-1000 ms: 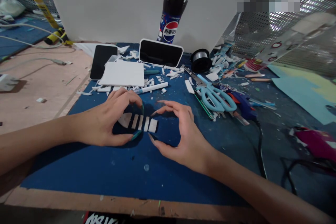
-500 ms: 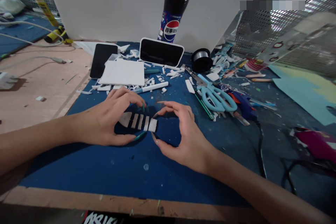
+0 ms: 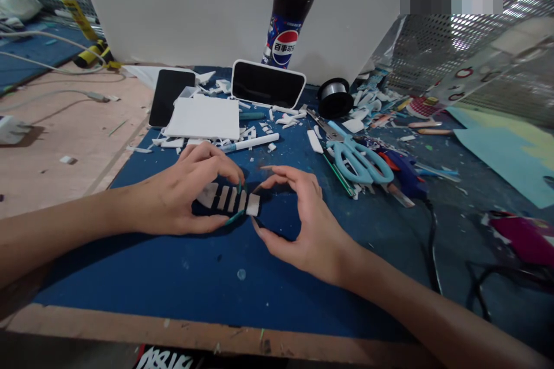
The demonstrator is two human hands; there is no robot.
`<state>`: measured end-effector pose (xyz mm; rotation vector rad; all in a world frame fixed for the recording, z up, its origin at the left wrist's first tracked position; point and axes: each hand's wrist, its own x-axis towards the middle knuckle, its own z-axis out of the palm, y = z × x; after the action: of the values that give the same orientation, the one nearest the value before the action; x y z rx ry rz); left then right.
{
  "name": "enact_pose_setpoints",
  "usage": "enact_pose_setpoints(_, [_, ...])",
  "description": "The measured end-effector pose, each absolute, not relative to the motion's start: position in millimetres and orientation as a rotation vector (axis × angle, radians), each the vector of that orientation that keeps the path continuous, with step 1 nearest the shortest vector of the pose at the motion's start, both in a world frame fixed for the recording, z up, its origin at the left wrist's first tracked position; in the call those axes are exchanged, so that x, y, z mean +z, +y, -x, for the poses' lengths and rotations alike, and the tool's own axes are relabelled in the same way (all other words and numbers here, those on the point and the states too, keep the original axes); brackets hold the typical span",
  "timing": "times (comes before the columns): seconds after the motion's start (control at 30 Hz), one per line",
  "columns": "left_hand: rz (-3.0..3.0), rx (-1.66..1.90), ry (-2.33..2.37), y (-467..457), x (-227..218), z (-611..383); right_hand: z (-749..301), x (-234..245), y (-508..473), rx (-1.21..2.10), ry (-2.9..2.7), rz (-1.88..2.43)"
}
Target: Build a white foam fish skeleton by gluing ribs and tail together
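A row of small white foam-like pieces lies flat on the blue mat: a rounded piece [image 3: 208, 195], several narrow strips [image 3: 232, 199] and a squarish block [image 3: 253, 204] at the right end. My left hand [image 3: 177, 193] arches over the left part of the row; its thumb and fingertips, with long green nails, close on the two ends of the rightmost strip [image 3: 243, 201]. From the other side, my right hand [image 3: 303, 219] has thumb and forefinger at the block's near and far edges, pinching it. Part of the rounded piece is hidden behind the left fingers.
Beyond the hands are a white board [image 3: 205, 118], a white pen [image 3: 255, 142], a propped phone [image 3: 268, 85], another phone [image 3: 171, 98] and a cola bottle [image 3: 288, 23]. To the right lie blue-handled scissors [image 3: 361, 158], a wire spool [image 3: 334, 98] and a blue tool [image 3: 404, 173] with a black cord.
My left thumb and fingertips have shifted slightly right, onto the rightmost strip. My right hand stays at the block, almost unmoved. The view has shifted very slightly.
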<state>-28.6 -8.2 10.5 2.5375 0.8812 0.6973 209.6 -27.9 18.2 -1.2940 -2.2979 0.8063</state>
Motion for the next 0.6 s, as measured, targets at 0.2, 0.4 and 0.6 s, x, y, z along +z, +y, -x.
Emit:
enact_pose_setpoints(0.2, [-2.505,0.750,0.888,-8.2,7.9,28.2,-210.4,18.4,-27.3,0.828,-2.305,1.301])
enact_pose_setpoints(0.4, [-2.525,0.719,0.891,-7.8,7.1,29.1,-211.3,18.1,-27.1,0.828,-2.290,1.288])
enact_pose_setpoints(0.6, [-2.560,0.658,0.854,-6.2,10.1,30.7,-212.3,17.8,-26.4,0.853,-2.278,1.280])
